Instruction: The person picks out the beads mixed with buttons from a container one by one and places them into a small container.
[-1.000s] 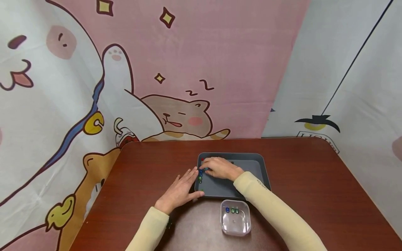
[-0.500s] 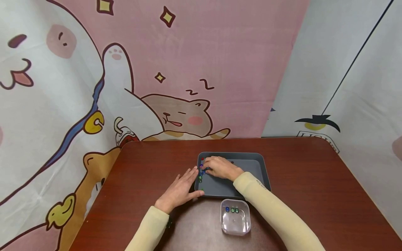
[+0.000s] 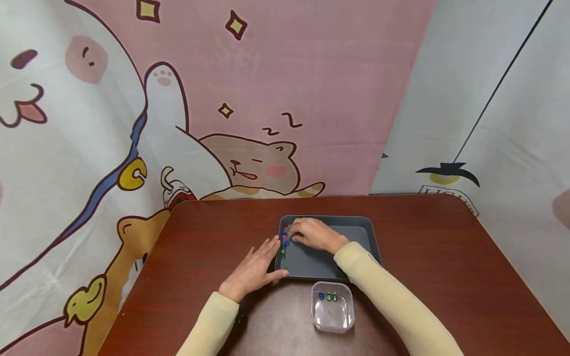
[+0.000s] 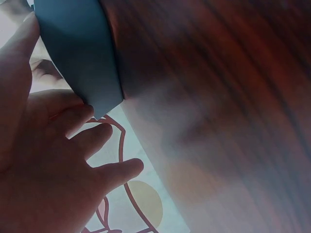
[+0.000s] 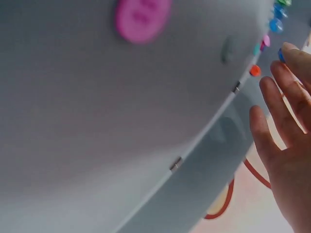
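Note:
My left hand (image 3: 251, 272) spreads its straight fingers along the left side of a dark grey tray (image 3: 318, 267), fingertips and thumb at the rim. In the left wrist view, the fingers lie against the tray's outer wall (image 4: 80, 53). My right hand (image 3: 313, 234) is over the tray's left part. The right wrist view shows its thumb and finger pinching a blue marble (image 5: 281, 55), partly hidden by the fingertips. Close by along the tray's left side lie blue marbles (image 3: 286, 243), green marbles (image 3: 283, 256), a pink button (image 3: 285, 236) and a small red piece (image 3: 286, 225).
A clear plastic box (image 3: 330, 321) stands in front of the tray, holding a blue marble (image 3: 321, 296) and two green ones (image 3: 331, 297). A large pink button (image 5: 142, 19) lies on the tray near the right wrist camera. Behind the brown table (image 3: 427, 257) hangs a cartoon cloth (image 3: 347, 99).
My right hand has risen slightly and shifted away from the row of marbles, its fingertips now drawn together, uncovering more of the pieces there. The left hand has stayed against the tray.

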`<action>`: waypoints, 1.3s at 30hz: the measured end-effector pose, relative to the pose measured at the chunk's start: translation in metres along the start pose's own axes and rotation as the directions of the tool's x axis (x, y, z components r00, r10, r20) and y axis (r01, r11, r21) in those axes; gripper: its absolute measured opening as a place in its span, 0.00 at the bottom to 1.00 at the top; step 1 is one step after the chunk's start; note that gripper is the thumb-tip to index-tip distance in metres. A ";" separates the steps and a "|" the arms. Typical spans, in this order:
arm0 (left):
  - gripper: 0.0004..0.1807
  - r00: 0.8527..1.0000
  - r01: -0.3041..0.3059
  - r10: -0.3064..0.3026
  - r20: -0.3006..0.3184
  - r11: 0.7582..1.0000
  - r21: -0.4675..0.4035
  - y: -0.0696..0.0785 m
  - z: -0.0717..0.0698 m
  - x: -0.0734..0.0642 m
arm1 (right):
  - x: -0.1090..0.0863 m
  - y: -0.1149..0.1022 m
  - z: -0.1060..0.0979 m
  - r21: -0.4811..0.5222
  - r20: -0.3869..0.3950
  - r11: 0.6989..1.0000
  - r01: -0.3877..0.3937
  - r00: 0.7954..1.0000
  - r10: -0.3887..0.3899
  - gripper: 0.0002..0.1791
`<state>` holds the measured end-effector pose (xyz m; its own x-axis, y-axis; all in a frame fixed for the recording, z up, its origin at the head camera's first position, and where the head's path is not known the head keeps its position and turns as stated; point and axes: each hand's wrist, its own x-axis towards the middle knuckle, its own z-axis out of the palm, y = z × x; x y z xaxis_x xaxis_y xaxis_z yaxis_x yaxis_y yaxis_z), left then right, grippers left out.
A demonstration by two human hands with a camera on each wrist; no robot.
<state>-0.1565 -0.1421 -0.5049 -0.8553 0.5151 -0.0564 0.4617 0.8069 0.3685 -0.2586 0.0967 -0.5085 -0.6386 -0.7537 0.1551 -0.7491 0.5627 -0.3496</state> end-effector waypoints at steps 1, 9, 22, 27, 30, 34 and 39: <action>0.50 1.000 -0.001 0.001 -0.001 1.000 -0.003 0.000 0.000 0.000 | -0.001 0.000 -0.003 0.004 -0.010 1.000 -0.004 1.000 0.004 0.11; 0.50 1.000 0.002 -0.002 0.000 1.000 -0.003 0.001 -0.001 0.000 | -0.012 -0.004 -0.029 0.028 -0.087 0.999 -0.019 0.996 0.021 0.11; 0.49 1.000 0.007 -0.007 0.001 1.000 -0.012 0.000 0.001 0.001 | -0.037 -0.018 -0.069 0.039 -0.154 0.998 -0.058 0.986 0.063 0.11; 0.49 1.000 0.007 -0.007 0.004 1.000 -0.008 0.000 0.002 0.000 | -0.052 -0.023 -0.078 0.054 -0.183 0.998 -0.044 0.982 0.053 0.10; 0.49 1.000 0.008 -0.008 0.007 1.000 -0.014 0.000 0.003 -0.001 | -0.062 -0.025 -0.078 0.059 -0.191 0.998 -0.031 0.981 0.041 0.11; 0.48 1.000 0.007 -0.007 -0.001 1.000 -0.025 0.001 0.003 -0.001 | -0.075 -0.031 -0.079 0.069 -0.223 0.998 -0.003 0.975 0.018 0.11; 0.48 1.000 0.001 -0.001 -0.004 1.000 -0.024 0.002 0.002 0.000 | -0.093 -0.039 -0.085 0.059 -0.246 0.998 -0.004 0.969 0.018 0.10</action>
<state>-0.1555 -0.1401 -0.5058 -0.8567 0.5131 -0.0535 0.4550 0.8004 0.3902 -0.1850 0.1739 -0.4307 -0.6760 -0.6367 0.3710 -0.7349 0.5447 -0.4041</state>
